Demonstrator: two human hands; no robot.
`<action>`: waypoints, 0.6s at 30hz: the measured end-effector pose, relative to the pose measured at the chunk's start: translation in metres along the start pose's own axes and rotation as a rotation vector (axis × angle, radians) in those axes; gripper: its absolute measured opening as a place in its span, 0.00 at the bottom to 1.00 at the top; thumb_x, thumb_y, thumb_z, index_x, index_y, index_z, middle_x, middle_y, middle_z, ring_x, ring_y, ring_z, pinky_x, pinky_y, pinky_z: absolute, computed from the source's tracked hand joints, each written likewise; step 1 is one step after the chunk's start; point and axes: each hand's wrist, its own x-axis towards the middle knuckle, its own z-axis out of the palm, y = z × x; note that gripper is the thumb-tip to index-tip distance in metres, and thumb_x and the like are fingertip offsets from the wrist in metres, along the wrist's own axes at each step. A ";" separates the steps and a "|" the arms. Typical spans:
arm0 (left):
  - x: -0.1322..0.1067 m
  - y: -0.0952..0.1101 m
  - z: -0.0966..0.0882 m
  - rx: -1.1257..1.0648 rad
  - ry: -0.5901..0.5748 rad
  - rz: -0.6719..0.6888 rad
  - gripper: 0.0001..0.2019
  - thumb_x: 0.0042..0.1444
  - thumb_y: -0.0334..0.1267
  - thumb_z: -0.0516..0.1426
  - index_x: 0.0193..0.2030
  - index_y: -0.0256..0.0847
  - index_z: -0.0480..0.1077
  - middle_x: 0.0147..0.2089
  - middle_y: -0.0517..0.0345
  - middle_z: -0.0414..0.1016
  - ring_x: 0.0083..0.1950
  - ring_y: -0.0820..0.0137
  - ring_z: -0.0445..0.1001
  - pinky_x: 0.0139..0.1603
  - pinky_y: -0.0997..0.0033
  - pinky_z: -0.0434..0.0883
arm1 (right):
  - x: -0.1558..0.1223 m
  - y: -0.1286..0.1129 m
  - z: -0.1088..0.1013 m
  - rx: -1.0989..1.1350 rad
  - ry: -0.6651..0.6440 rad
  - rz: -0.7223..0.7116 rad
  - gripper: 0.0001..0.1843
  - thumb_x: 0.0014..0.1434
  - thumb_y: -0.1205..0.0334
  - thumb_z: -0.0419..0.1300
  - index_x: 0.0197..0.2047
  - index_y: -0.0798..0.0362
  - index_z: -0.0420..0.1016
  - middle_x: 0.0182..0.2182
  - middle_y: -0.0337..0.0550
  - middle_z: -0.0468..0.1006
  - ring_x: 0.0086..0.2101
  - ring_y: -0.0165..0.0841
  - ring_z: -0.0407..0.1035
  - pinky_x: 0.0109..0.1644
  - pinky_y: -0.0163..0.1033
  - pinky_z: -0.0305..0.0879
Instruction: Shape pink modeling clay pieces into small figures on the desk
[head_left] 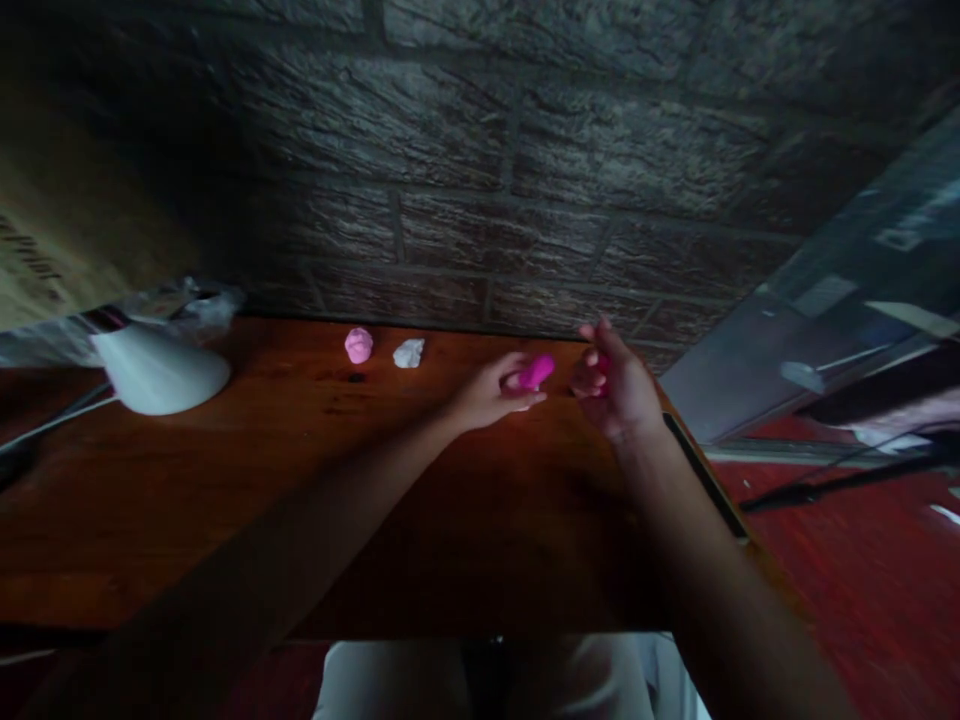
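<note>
My left hand (499, 393) is over the wooden table, its thumb and fingers closed on a bright magenta lump (537, 372) that looks like soft modelling clay. Just to the right, my right hand (621, 385) is turned partly palm up with its fingers curled in. Between those fingers shows a smaller magenta clay-like piece (603, 363), mostly covered by them. A gap separates the two hands. Left of them on the table lie a white crumpled lump (409, 353) and a light pink rounded lump (358, 345), both apart from my hands.
A white cone-shaped object (166, 372) stands at the table's left, near clear plastic wrapping (199, 308) and a cardboard box (67, 190). A brick-patterned wall (450, 150) rises behind the table (135, 490). A dark flat bar (705, 478) lies along the right edge.
</note>
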 end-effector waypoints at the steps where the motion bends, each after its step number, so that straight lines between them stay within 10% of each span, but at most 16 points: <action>1: -0.001 0.000 -0.001 0.030 -0.001 -0.009 0.22 0.52 0.40 0.67 0.53 0.38 0.72 0.51 0.47 0.79 0.51 0.64 0.77 0.59 0.58 0.71 | 0.002 0.002 0.000 -0.013 0.027 -0.011 0.15 0.59 0.47 0.65 0.36 0.51 0.74 0.14 0.27 0.62 0.13 0.19 0.43 0.16 0.33 0.37; 8: -0.002 0.000 -0.005 -0.376 0.220 -0.196 0.17 0.50 0.46 0.68 0.41 0.36 0.75 0.44 0.52 0.80 0.44 0.69 0.77 0.48 0.69 0.73 | 0.005 0.013 -0.004 -0.051 0.069 -0.010 0.21 0.51 0.41 0.68 0.33 0.51 0.73 0.12 0.24 0.52 0.13 0.20 0.42 0.17 0.34 0.33; 18: -0.007 0.031 -0.007 -0.902 0.518 -0.551 0.10 0.66 0.44 0.58 0.38 0.40 0.73 0.40 0.56 0.80 0.37 0.74 0.77 0.42 0.75 0.76 | 0.003 0.022 -0.008 -0.239 -0.066 -0.017 0.17 0.45 0.57 0.70 0.39 0.51 0.77 0.35 0.40 0.82 0.29 0.27 0.71 0.31 0.33 0.63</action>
